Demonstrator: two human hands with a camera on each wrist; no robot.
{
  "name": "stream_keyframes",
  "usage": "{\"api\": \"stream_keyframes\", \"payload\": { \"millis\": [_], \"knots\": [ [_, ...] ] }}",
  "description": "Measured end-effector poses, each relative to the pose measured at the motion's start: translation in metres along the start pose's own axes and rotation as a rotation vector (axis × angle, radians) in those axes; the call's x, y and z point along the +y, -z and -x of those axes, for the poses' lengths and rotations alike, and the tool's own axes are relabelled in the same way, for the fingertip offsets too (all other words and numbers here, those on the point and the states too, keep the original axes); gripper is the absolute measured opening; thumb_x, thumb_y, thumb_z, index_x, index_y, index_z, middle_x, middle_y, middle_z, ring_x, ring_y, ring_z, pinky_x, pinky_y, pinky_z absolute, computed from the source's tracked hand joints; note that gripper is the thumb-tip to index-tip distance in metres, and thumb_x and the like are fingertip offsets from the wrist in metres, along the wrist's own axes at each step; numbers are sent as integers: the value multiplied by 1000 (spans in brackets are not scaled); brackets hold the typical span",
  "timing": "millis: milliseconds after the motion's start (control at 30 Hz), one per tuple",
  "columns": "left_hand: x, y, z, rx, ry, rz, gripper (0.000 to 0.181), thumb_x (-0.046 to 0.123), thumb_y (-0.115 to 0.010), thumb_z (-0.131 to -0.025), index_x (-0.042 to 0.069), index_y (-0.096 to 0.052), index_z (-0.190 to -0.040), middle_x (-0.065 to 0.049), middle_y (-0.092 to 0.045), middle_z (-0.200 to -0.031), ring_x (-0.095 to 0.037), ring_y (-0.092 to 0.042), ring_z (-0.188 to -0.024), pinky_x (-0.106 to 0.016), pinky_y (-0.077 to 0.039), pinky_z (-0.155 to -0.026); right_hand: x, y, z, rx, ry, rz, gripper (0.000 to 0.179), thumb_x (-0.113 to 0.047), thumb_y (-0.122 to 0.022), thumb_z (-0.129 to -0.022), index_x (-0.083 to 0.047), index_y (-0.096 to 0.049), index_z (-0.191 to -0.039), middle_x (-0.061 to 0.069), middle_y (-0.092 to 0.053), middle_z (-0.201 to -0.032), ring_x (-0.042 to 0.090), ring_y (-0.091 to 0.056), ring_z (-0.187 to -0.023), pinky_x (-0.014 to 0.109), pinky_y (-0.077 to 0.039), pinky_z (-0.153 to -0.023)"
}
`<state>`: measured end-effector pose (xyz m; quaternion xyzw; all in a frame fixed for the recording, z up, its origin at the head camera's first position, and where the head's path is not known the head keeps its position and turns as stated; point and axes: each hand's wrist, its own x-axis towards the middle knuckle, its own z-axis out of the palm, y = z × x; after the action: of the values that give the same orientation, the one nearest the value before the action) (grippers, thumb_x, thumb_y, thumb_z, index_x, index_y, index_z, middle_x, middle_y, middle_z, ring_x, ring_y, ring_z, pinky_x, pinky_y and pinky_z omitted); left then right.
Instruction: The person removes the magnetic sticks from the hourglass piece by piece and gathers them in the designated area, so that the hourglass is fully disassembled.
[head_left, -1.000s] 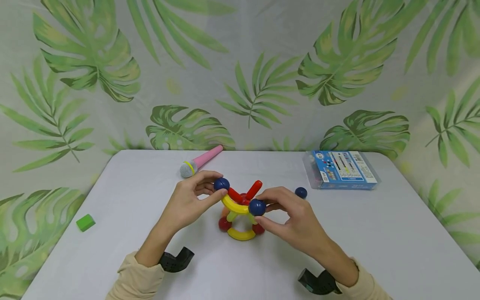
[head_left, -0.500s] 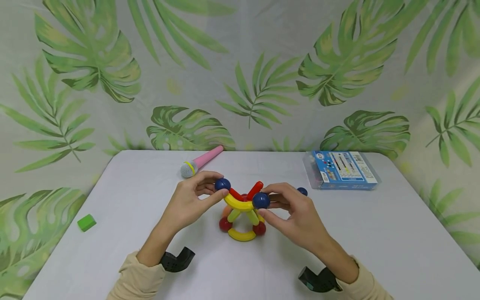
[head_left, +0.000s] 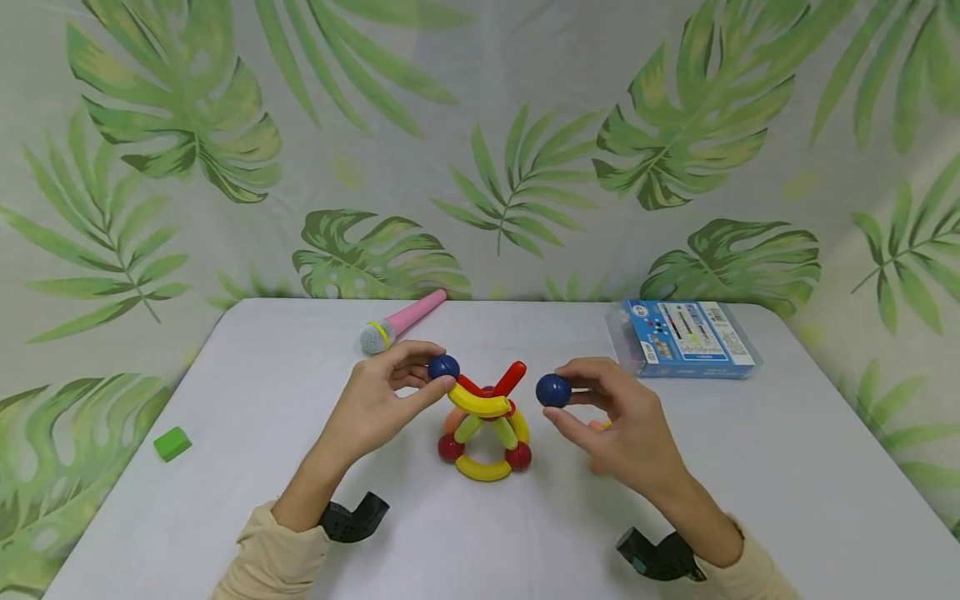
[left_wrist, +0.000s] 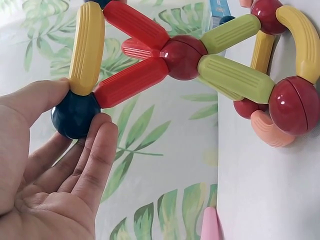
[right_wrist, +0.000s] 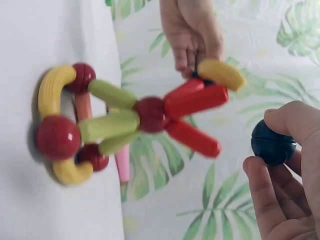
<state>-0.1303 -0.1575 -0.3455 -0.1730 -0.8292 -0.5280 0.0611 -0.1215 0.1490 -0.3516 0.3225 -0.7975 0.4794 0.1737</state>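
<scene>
My left hand (head_left: 371, 404) pinches a dark blue ball (head_left: 443, 367) between thumb and fingers. A yellow curved stick (head_left: 478, 404) runs from that ball, its right end bare in the head view. A red stick also meets the ball (left_wrist: 75, 115) in the left wrist view. Below stands a toy frame of red balls (head_left: 518, 457), light green sticks (head_left: 505, 432) and yellow curved sticks (head_left: 483, 472), with red sticks (head_left: 511, 378) rising from its centre ball (right_wrist: 151, 115). My right hand (head_left: 630, 417) pinches another blue ball (head_left: 553, 391), apart from the frame.
A pink toy microphone (head_left: 405, 322) lies at the back of the white table (head_left: 300, 333). The blue box (head_left: 693, 340) in clear plastic is at back right. A green block (head_left: 172, 444) lies at left. Small peach and yellow pieces (head_left: 597, 426) show partly behind my right hand.
My right hand has drawn its blue ball away to the right, off the end of the yellow curved stick. My left hand stays nearly still. The loose blue ball at right is hidden now.
</scene>
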Motion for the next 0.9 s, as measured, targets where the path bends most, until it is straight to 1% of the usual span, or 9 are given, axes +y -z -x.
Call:
{"api": "stream_keyframes", "payload": {
  "millis": [100,233,333,467,567,700,767,900],
  "knots": [
    [0,0,0,-2,-1,1,38,21,-81,-91,8,-68,-125,-6,-73,-110,-15,-70,-93,-27,-60,-88,9,11,4,28,-11,56,52,12,-86,-74,-2,-66,-120,8,-68,-113,8,-70,-99,18,-58,-86],
    [1,1,0,0,-3,8,38,20,-81,-91,8,-68,-125,-6,-73,-110,-15,-70,-92,-29,-60,-89,26,28,6,64,-11,177,52,10,-88,-73,-3,-68,-119,9,-71,-113,2,-66,-97,12,-56,-84],
    [1,1,0,1,-4,17,38,19,-81,-91,8,-68,-125,-6,-73,-110,-16,-70,-92,-27,-60,-88,38,41,6,88,-17,249,50,9,-87,-74,-2,-69,-120,10,-73,-112,-1,-65,-94,8,-54,-83],
    [0,0,1,-3,-1,24,38,20,-81,-91,8,-68,-124,-6,-73,-110,-16,-70,-93,-22,-59,-88,54,56,9,97,-63,316,48,7,-86,-77,0,-68,-121,11,-74,-111,-4,-62,-93,5,-51,-82],
    [0,-1,0,1,-5,18,37,20,-81,-91,8,-68,-124,-6,-73,-109,-15,-70,-92,-22,-59,-88,65,64,12,93,-112,357,46,4,-85,-80,0,-67,-122,12,-75,-110,2,-65,-90,3,-49,-80],
    [0,-1,0,-1,-15,13,38,20,-81,-91,8,-68,-124,-6,-73,-109,-15,-70,-92,-22,-59,-88,78,68,17,82,-170,393,43,1,-84,-83,1,-67,-122,15,-75,-108,22,-69,-87,2,-49,-78],
    [0,0,0,-4,-12,12,38,21,-81,-91,8,-68,-124,-6,-73,-109,-15,-70,-92,-22,-59,-88,85,69,19,71,-201,395,41,-1,-83,-84,2,-67,-122,17,-74,-108,29,-70,-89,2,-49,-77],
    [0,1,0,-6,-6,8,38,21,-81,-91,7,-68,-124,-6,-73,-109,-15,-70,-92,-23,-59,-88,98,67,24,46,-265,393,40,-5,-83,-86,2,-66,-122,21,-74,-109,34,-72,-92,2,-49,-77]
  ]
}}
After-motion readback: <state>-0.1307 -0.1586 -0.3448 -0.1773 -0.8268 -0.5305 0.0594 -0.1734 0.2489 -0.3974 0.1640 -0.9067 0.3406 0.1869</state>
